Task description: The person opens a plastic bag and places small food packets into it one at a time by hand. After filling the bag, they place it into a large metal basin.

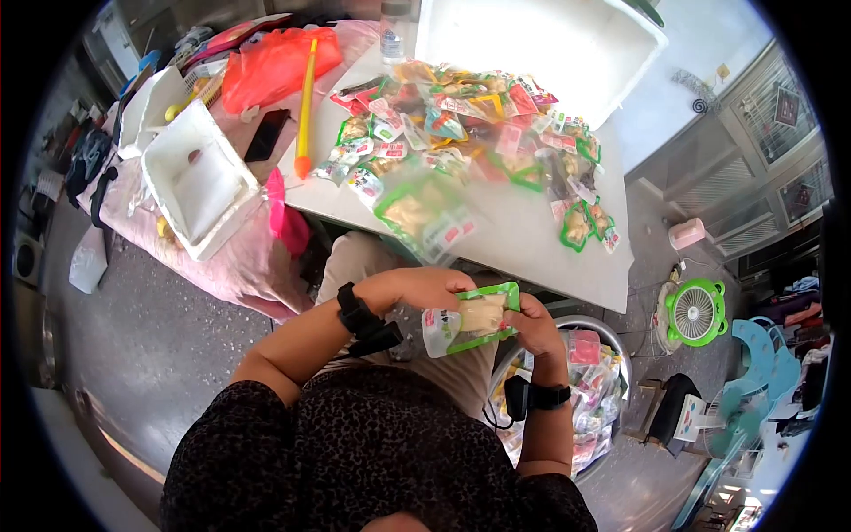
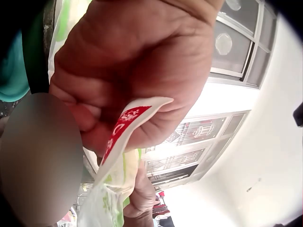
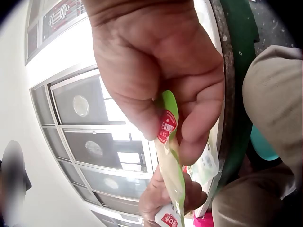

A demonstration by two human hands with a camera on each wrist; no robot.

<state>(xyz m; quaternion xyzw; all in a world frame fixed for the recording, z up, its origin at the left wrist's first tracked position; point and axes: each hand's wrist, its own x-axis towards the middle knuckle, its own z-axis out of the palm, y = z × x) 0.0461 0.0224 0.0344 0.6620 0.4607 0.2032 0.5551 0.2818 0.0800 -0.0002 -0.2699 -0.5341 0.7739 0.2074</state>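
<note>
Above the person's lap, the left hand and right hand pinch a green-edged packet between them. A round basin of packets stands at the right; beyond, more packets strew the bench before a white foam box.

Pkt is glossy plastic, tbl smooth & matt, box matt foam.

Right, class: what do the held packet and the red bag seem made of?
Held packet: probably glossy plastic film, since its clear part shows pale contents. Red bag: likely thin plastic with a slight sheen, judging by its crumpled folds.
</note>
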